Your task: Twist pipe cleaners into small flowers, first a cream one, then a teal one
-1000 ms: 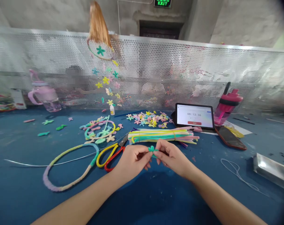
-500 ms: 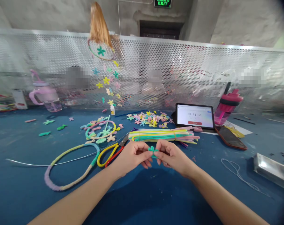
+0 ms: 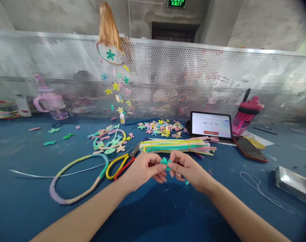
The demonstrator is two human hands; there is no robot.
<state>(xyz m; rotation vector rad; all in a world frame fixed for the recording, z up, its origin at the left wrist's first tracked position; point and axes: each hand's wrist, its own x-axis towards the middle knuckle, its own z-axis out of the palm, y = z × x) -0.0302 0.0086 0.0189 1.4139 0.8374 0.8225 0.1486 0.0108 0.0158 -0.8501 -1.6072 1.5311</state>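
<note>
Both my left hand [image 3: 142,171] and my right hand [image 3: 189,169] pinch a small teal pipe-cleaner flower [image 3: 166,163] between thumbs and fingers, in front of me. A short teal stem end [image 3: 187,182] pokes out below my right hand. Just left of my left hand lie scissors with yellow and red loop handles [image 3: 119,167]. A tied bundle of pastel pipe cleaners [image 3: 175,146] sits just beyond my hands. Further left rests a pipe-cleaner-wrapped hoop [image 3: 77,178] with a loose wire tail.
On the blue table [image 3: 24,161] lie a tangle of pipe-cleaner shapes [image 3: 108,141], a heap of small flowers [image 3: 160,128], a tablet showing a timer [image 3: 210,125], a phone [image 3: 250,149], a pink bottle [image 3: 246,114] and a foil tray [image 3: 294,185]. Beyond stands a perforated metal screen [image 3: 205,74].
The teal flower has turned slightly between my fingers, and its stem end now shows below my right hand. The whole view has shifted a little as my head moved.
</note>
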